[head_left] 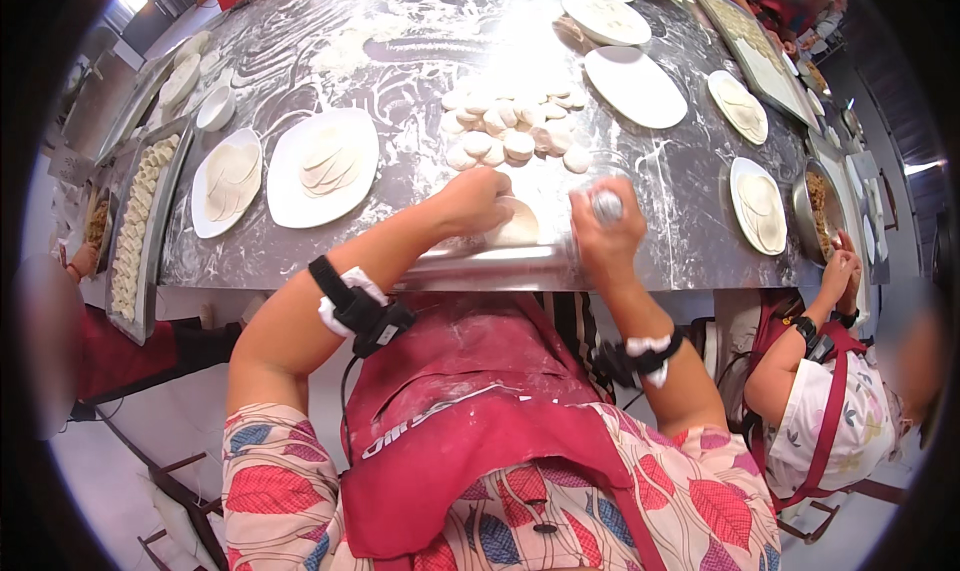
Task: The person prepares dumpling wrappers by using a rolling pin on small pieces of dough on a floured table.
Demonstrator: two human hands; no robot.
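Observation:
Near the front edge of the floured table (680,191), my left hand (470,203) is closed on the edge of a round dough wrapper (517,223). To its right, my right hand (612,236) wraps round a short rolling pin (607,206), whose shiny rounded end shows above the fingers. The pin's other end is hidden, and some motion blur surrounds that hand. Just beyond both hands lies a cluster of small flattened dough discs (518,144), several of them overlapping.
At left stand white plates of stacked wrappers (330,161) and a tray of dumplings (145,211). A bare white plate (640,89) lies beyond my right hand. At far right, a co-worker's hands (845,271) are beside a metal bowl of filling (818,211); another person works at far left.

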